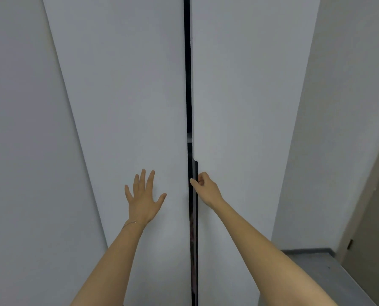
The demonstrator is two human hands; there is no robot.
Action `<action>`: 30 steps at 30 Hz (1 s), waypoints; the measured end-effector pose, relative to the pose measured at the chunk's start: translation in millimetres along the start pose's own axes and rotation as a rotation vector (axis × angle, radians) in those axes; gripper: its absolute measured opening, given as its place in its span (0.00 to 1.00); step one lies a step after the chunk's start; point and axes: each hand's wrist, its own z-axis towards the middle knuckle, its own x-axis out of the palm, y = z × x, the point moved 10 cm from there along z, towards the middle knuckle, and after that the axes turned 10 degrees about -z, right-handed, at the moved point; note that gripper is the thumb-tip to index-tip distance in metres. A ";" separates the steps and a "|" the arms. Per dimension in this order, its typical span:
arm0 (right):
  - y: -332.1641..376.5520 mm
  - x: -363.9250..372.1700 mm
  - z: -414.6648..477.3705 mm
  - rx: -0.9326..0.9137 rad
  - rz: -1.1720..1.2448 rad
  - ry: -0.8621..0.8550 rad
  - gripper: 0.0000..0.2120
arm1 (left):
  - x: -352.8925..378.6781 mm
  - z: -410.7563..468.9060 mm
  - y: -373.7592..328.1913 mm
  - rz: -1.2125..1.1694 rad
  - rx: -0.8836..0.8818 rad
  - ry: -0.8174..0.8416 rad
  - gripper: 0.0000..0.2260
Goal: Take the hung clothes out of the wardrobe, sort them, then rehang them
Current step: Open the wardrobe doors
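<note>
A tall white wardrobe fills the view, with a left door (122, 107) and a right door (246, 107) nearly closed. A narrow dark gap (188, 85) runs between them. My left hand (142, 199) lies flat with spread fingers on the left door, just left of the gap. My right hand (204, 188) curls its fingers round the dark vertical handle strip (195, 217) on the inner edge of the right door. The clothes inside are hidden behind the doors.
A white wall (350, 107) stands to the right of the wardrobe. At the lower right are a grey floor (330, 274) and a beige door or panel (374, 250). Another white panel (18, 151) lies at the left.
</note>
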 end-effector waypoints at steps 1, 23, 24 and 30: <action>-0.2 -3.4 -9.0 0.002 -0.008 -0.011 0.16 | 1.4 -7.2 -3.5 -0.011 0.003 0.017 0.36; -41.5 -122.4 -179.2 0.052 -0.186 -0.233 0.19 | 21.6 -114.9 -150.4 -0.047 0.190 0.132 0.33; -45.8 -129.8 -184.6 0.050 -0.188 -0.237 0.18 | 23.2 -118.2 -156.9 -0.051 0.197 0.129 0.33; -79.2 -180.6 -213.9 0.023 -0.187 -0.252 0.14 | 40.7 -141.2 -195.3 -0.082 0.142 0.131 0.34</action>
